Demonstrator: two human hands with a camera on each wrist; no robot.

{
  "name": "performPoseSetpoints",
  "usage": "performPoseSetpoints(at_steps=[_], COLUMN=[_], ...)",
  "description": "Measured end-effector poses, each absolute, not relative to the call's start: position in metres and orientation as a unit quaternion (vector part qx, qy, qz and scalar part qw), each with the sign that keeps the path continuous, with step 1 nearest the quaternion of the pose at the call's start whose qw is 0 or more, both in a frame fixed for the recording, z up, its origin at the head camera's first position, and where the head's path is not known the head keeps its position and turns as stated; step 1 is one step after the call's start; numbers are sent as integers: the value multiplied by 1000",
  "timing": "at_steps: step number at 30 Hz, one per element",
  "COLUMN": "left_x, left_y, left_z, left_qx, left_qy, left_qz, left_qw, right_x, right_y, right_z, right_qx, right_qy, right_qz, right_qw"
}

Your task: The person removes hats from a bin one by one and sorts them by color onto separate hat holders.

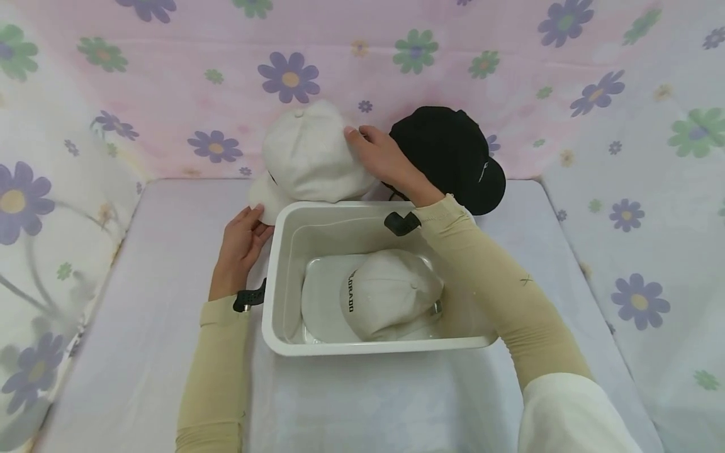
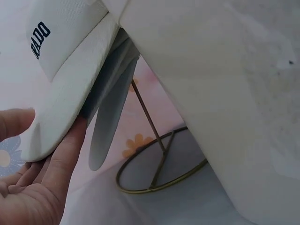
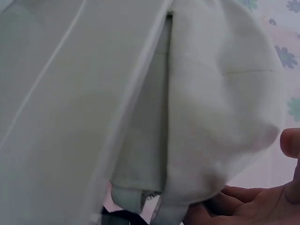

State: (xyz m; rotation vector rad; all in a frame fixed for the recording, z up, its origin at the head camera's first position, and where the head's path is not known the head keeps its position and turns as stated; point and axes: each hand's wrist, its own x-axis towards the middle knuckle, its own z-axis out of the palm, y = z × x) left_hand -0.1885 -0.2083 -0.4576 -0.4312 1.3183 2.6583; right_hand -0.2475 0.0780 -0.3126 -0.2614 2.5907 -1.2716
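Observation:
A white cap (image 1: 320, 154) sits behind the bin, with part of dark lettering on its front in the left wrist view. My left hand (image 1: 240, 242) is at its brim (image 2: 77, 89), thumb above and fingers underneath. Below that brim hangs a second pale brim (image 2: 110, 117). At the back of the crown, my right hand (image 1: 387, 160) touches the cap with loosely spread fingers, near the strap (image 3: 168, 211). Another white cap (image 1: 391, 292), lettered in dark print, lies inside the pale plastic bin (image 1: 374, 348).
Right of the white cap, a black cap (image 1: 442, 154) stands against the flowered back cloth. A brass-coloured wire stand (image 2: 154, 187) rests behind the bin. Flowered cloth walls (image 1: 651, 233) border the white-covered table (image 1: 153, 264). My right forearm crosses the bin's right end.

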Motion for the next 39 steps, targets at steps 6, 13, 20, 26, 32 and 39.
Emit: performPoseSetpoints(at_steps=[6,13,20,26,32,39], left_x=[-191,-197,-202,-207,-212,-219], left_y=[-210,-213,-220,-225,-232,-232], left_z=[-457,-448,-435,-419,-407,-399], left_qx=[-139,-151,-140,-122,-104,-113], left_qy=[449,489,484,465,465,504], left_qz=[880,858,864,877,879,856], left_qw=[63,51,18,3,8,12], right_x=[-246,-252,-257,-267,-275,-278], right_y=[86,89,91,93,90,87], right_z=[-304,-292,-289,-288,-277,-278], right_qx=[-84,-75,-86,-62,-2,23], right_qy=[886,911,880,840,736,677], right_qz=[-444,-367,-420,-499,-624,-689], right_qw=[106,171,205,203,262,258])
